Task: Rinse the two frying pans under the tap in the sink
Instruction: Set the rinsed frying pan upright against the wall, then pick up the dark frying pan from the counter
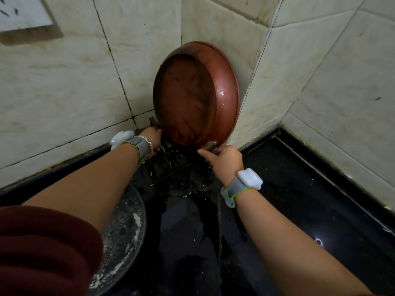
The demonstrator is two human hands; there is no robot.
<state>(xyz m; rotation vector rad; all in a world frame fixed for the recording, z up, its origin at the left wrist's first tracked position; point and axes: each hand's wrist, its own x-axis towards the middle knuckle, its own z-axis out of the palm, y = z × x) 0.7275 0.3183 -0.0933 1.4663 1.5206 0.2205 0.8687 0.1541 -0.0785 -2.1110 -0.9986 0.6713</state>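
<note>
Right hand (224, 157) is gripping the short brown handle of the red frying pan (192, 92), fingers curling round it and the thumb lying straight along it towards the left. Left hand (152, 138) is reaching to the pan's lower left edge. Its fingers are going out of sight behind the rim, so I cannot tell whether it is grasping anything.

The round, shallow pan is standing almost upright on its edge at the far side, leaning into the corner of the tiled wall (74, 82), with its hollow facing left. Its inside is looking matt and rust-brown with dark smears, while its outer wall is shining wet and glossy.

Cream marbled tiles with dark, grimy grout are lining both walls. A black tabletop (299, 199) is gleaming smooth and wet at the right. Near left, under the left forearm, a speckled frying pan (126, 229) is lying flat, grey and rough with white flecks. Both wrists are wearing grey fabric bands with white plastic pods, and a ribbed maroon sleeve (42, 248) is bunching at the near left.
</note>
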